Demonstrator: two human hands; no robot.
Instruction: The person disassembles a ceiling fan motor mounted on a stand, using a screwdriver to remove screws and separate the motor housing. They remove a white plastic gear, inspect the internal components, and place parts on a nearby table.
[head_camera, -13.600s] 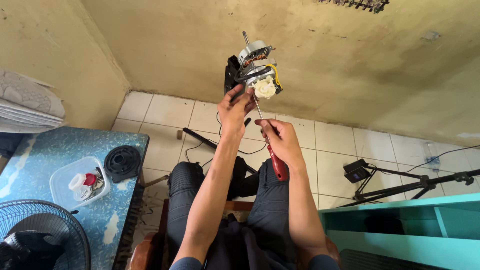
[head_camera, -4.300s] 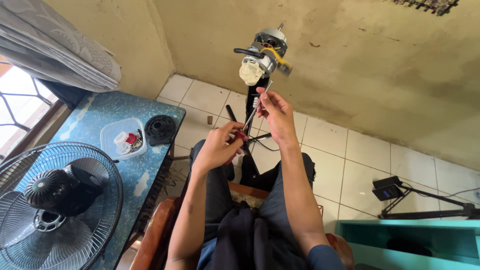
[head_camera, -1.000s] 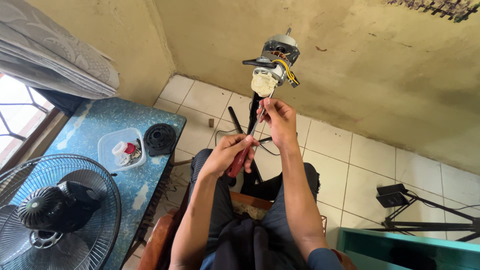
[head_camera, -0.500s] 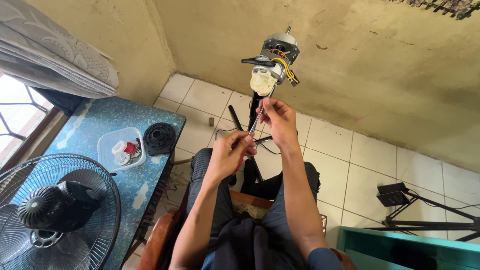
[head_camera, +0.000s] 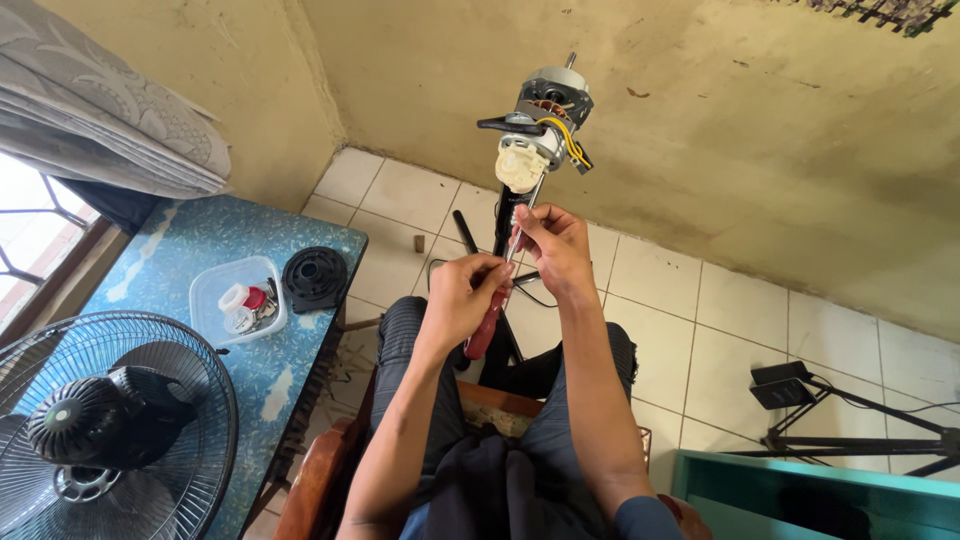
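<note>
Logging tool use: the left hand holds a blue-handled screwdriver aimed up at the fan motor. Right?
Not quite: in the head view the screwdriver has a red handle, not blue. The left hand does hold it, aimed up at the fan motor.

Both forearms reach forward and up from the lap, side by side. The left hand is curled into a fist, knuckles up, closed around a screwdriver handle. The right hand, just above and beyond the left hand, pinches the shaft with thumb and fingertips.
</note>
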